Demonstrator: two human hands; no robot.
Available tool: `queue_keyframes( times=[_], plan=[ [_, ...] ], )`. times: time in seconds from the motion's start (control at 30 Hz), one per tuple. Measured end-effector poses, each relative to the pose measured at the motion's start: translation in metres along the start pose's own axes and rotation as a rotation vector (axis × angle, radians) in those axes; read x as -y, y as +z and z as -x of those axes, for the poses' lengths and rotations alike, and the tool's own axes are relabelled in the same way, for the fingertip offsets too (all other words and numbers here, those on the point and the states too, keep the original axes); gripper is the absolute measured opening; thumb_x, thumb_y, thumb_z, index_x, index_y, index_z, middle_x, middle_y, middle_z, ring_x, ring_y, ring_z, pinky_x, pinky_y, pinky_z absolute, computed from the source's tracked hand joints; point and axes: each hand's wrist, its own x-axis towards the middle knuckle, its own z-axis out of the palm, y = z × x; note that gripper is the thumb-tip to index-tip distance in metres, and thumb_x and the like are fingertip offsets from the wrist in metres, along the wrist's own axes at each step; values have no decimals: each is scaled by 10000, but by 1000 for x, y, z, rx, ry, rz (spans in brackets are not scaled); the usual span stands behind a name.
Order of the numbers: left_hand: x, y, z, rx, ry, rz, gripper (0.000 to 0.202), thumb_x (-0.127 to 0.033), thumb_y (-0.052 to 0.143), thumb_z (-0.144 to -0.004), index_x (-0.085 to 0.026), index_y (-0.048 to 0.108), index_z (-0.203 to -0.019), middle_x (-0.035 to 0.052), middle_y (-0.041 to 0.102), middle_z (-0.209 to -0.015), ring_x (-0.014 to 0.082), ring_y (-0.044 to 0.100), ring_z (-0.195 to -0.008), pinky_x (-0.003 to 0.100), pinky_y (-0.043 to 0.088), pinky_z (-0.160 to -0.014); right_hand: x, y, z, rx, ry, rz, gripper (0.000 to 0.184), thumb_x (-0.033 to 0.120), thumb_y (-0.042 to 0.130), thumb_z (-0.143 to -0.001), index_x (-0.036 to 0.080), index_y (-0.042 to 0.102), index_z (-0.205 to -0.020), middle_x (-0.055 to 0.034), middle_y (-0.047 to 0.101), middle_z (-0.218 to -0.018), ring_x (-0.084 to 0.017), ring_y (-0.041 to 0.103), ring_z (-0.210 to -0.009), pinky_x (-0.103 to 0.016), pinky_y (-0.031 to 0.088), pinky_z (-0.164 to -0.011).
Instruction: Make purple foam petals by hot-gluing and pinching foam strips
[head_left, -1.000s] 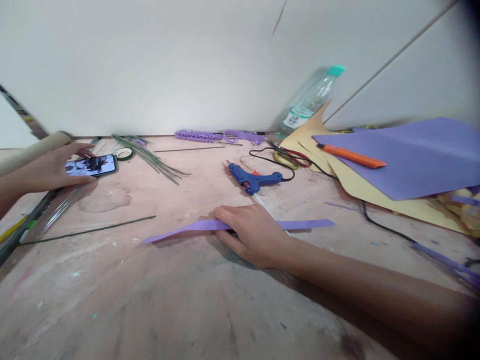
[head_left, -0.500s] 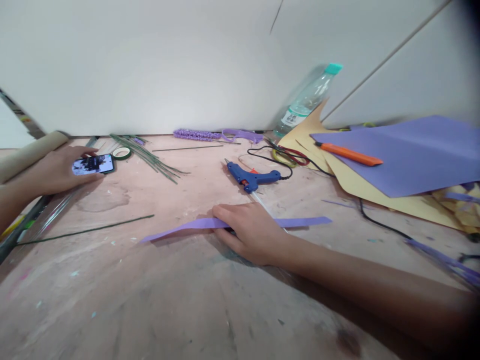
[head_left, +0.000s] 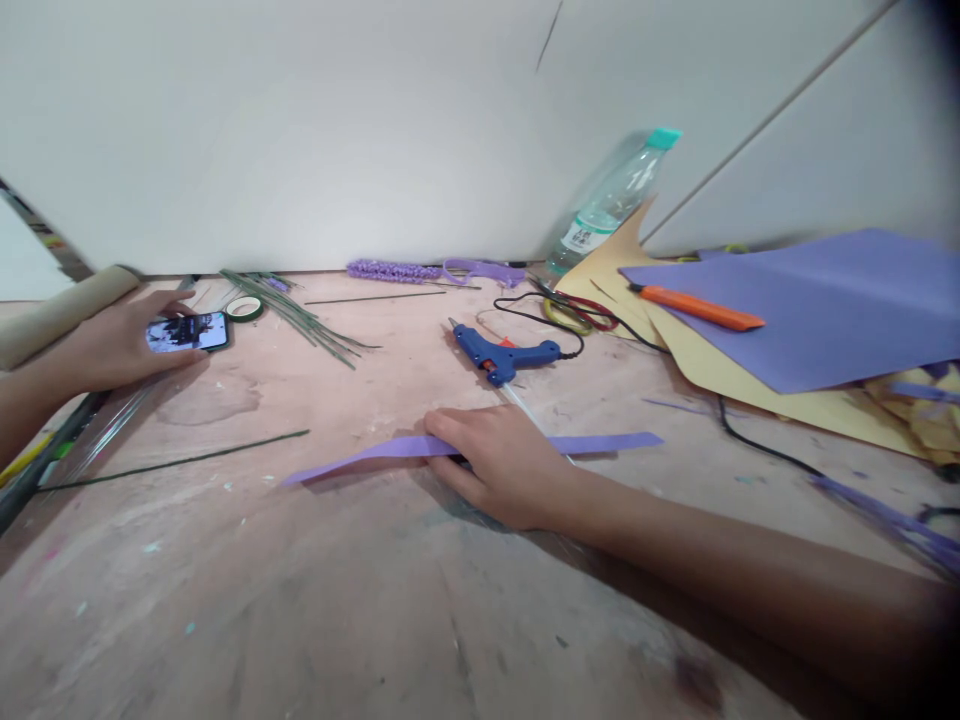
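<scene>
My right hand point(head_left: 504, 466) rests on the wooden table point(head_left: 315, 600), fingers curled over a long purple paper strip point(head_left: 360, 457) that runs left and right from under it. A clear glue stick point(head_left: 525, 408) lies just behind the hand. My left hand point(head_left: 112, 345) at the far left holds a phone point(head_left: 187, 331) with a lit screen, thumb over its edge. A blue glue gun point(head_left: 504, 354) with a black cord lies behind my right hand.
Green wire stems point(head_left: 300, 318) and a tape roll point(head_left: 244, 307) lie near the phone; one wire point(head_left: 180, 461) lies across the front left. Purple and yellow paper sheets point(head_left: 810, 310), an orange cutter point(head_left: 697, 307), scissors point(head_left: 581, 312) and a water bottle point(head_left: 611, 205) crowd the right.
My left hand has shifted the phone slightly in its grip. My right hand and the strip have stayed put.
</scene>
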Motion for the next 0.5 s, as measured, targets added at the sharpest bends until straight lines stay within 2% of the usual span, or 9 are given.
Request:
queue_keyframes(
  times=[0.1,0.27,0.37,0.5],
  plan=[
    [0,-1,0,5,5,3,1070,-790,535,-699,-161,388,-1553,159,660,-1356,411,654,-1185,527,495,-1052,0,0,0,0,-2,0,136,258,484,-980,174,571,-918,-59,702,-896,-203,612,-797,-325,255,-670],
    [9,-8,0,45,85,42,1215,-905,541,-647,-121,376,-1560,171,643,-1368,378,642,-1212,451,493,-1089,1,-1,0,8,-2,4,141,253,479,-980,169,588,-951,-66,712,-920,-205,619,-807,-327,257,-671],
    [21,-15,-1,45,125,61,1261,-955,554,-608,-138,400,-1555,172,640,-1338,399,617,-1245,462,523,-1055,1,-1,0,12,-6,7,146,250,477,-980,168,596,-967,-69,718,-937,-210,626,-818,-331,261,-673],
    [29,-23,0,66,145,101,1379,-1031,542,-543,-104,378,-1550,191,610,-1333,399,635,-1208,483,575,-987,0,-1,-1,12,-9,13,148,252,478,-980,168,597,-957,-68,717,-936,-227,643,-847,-340,262,-680]
  ],
)
